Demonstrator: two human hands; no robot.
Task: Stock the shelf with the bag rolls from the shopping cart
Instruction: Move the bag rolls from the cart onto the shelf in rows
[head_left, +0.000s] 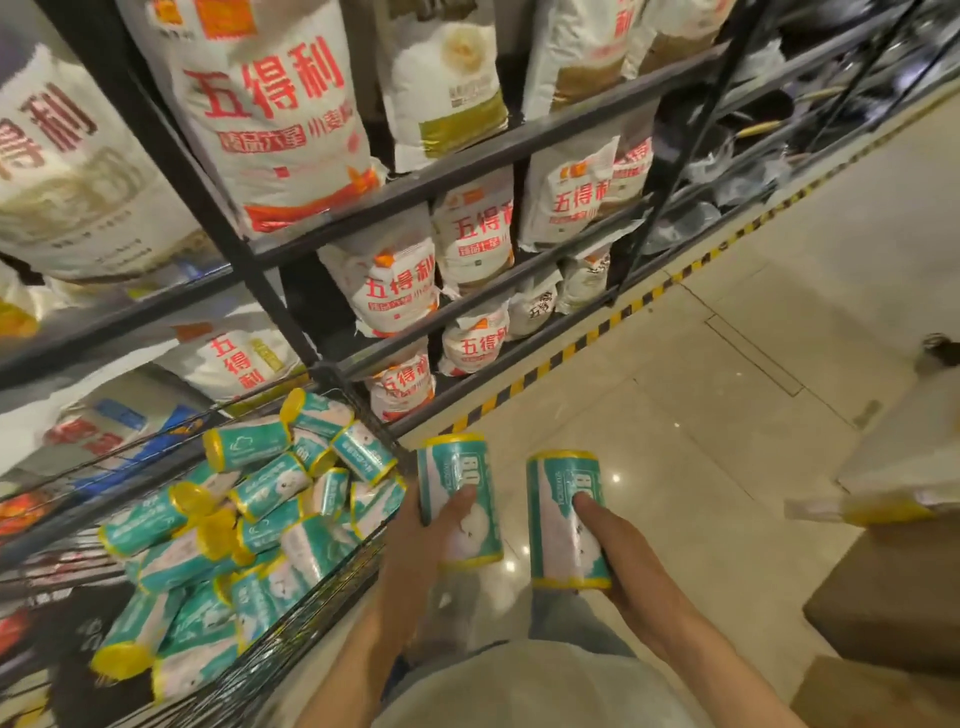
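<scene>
Each of my hands grips one teal-and-white bag roll with yellow ends, held upright over the floor. My left hand (415, 540) wraps around the left roll (460, 478), thumb on its front. My right hand (618, 545) holds the right roll (563, 499) the same way. Several more such rolls (249, 519) lie piled in the black wire shopping cart (311, 618) at the lower left, just beside my left arm.
A black metal shelf (467, 161) packed with white flour sacks (270, 114) fills the upper left and centre. Yellow-black tape (587, 340) marks the floor along its base. Brown cardboard boxes (883, 597) and a white pack (883, 504) sit at the right.
</scene>
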